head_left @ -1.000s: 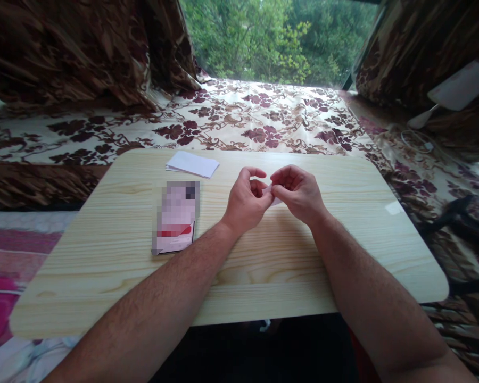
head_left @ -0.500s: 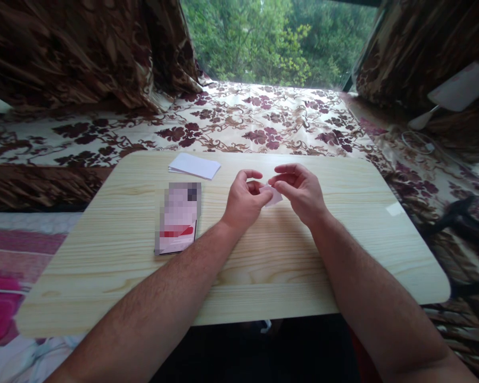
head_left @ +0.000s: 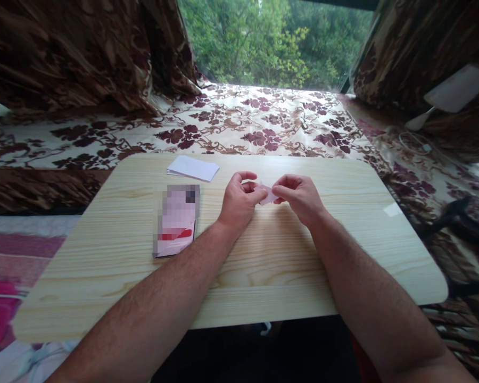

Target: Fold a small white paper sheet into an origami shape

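Note:
A small piece of white paper (head_left: pixel 267 196), apparently folded, is held between my two hands above the middle of the table. My left hand (head_left: pixel 241 199) pinches its left side between thumb and fingers, with the index finger curved above. On the right side, the thumb and fingertips of my right hand (head_left: pixel 299 197) close on the paper's edge. The fingers partly cover the paper, so its full shape is hidden.
On the wood-grain table (head_left: pixel 263 276), a stack of white paper (head_left: pixel 193 168) lies at the back left. Nearer me is a phone (head_left: pixel 176 221), partly pixelated. A white patch (head_left: pixel 391 209) is near the right edge. Behind are a floral cloth (head_left: pixel 259 119) and a lamp (head_left: pixel 459 88).
My right hand's fingers have come down and closed on the paper's right edge; before, they were spread near it. My left hand keeps its pinch. The view has shifted slightly.

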`<state>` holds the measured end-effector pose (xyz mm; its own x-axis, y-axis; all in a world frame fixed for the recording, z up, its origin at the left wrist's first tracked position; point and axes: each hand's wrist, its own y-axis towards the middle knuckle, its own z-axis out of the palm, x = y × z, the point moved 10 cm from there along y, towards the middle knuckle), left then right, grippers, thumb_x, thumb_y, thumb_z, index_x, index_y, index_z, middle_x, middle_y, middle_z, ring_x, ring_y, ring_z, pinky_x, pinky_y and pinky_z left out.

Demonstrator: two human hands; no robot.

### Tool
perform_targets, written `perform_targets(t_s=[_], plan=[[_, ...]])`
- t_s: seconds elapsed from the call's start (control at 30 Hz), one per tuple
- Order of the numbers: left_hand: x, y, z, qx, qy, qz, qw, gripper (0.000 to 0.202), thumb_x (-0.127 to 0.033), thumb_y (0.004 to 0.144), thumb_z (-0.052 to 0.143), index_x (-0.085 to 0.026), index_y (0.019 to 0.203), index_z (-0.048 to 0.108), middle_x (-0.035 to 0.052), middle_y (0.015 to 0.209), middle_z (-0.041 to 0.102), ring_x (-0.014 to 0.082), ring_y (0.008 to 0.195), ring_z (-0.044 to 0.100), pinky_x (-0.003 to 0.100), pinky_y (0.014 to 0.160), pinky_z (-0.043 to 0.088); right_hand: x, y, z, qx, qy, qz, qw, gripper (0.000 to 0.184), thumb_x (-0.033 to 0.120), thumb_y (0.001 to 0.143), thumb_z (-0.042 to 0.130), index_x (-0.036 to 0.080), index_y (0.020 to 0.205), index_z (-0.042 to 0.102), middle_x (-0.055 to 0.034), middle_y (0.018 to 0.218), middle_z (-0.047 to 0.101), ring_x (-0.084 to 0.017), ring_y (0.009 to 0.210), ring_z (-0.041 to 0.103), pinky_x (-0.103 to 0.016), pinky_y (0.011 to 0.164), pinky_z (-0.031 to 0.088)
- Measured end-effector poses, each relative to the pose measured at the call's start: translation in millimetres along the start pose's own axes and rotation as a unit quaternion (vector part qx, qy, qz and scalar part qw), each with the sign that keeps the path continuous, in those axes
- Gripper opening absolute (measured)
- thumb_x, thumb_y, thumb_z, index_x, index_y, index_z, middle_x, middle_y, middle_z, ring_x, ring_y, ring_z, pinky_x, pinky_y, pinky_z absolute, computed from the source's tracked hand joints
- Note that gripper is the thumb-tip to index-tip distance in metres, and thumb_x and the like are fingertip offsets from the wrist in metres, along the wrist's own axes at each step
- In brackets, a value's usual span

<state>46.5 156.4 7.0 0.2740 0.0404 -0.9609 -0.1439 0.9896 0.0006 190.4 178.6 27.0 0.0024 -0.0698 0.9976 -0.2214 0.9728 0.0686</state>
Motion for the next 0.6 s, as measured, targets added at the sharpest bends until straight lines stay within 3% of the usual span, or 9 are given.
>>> perform_targets(t_s=[0.27, 0.47, 0.6], plan=[[-4, 1, -1.1, -0.005, 0.025, 0.027, 0.999, 0.047, -0.017, 0.059, 0.077, -0.019, 0.1, 0.054, -0.0035, 0.075, 0.06, 0.0105, 0.062, 0.059, 0.023, 0.061, 0.047, 12, -2, -1, -0.019, -0.108, -0.054, 0.993, 0.006, 0.02, 0.07, 0.065, 0.014, 0.069, 0.067, 0.0019, 0.057, 0.059, -0.009, 0.052, 0.049, -0.022, 0.049, 0.036], [-4, 1, 2.0, 0.006, -0.007, 0.023, 1.0, 0.039, -0.019, 0.06, 0.081, -0.017, 0.092, 0.059, -0.0038, 0.071, 0.061, 0.0092, 0.059, 0.057, 0.021, 0.057, 0.045, 20, -6, 0, -0.025, -0.119, -0.087, 0.989, 0.006, 0.019, 0.072, 0.064, 0.014, 0.068, 0.064, 0.0027, 0.057, 0.056, -0.008, 0.052, 0.043, -0.022, 0.046, 0.03], [0, 0, 9.9, 0.047, -0.019, -0.001, 0.999, 0.028, -0.027, 0.064, 0.082, -0.013, 0.082, 0.066, -0.0001, 0.067, 0.065, 0.0113, 0.059, 0.059, 0.024, 0.059, 0.048, 19, -6, -1, -0.031, -0.1, -0.089, 0.991, 0.009, 0.021, 0.073, 0.066, 0.015, 0.068, 0.064, 0.0024, 0.057, 0.058, -0.008, 0.051, 0.043, -0.022, 0.047, 0.032]])
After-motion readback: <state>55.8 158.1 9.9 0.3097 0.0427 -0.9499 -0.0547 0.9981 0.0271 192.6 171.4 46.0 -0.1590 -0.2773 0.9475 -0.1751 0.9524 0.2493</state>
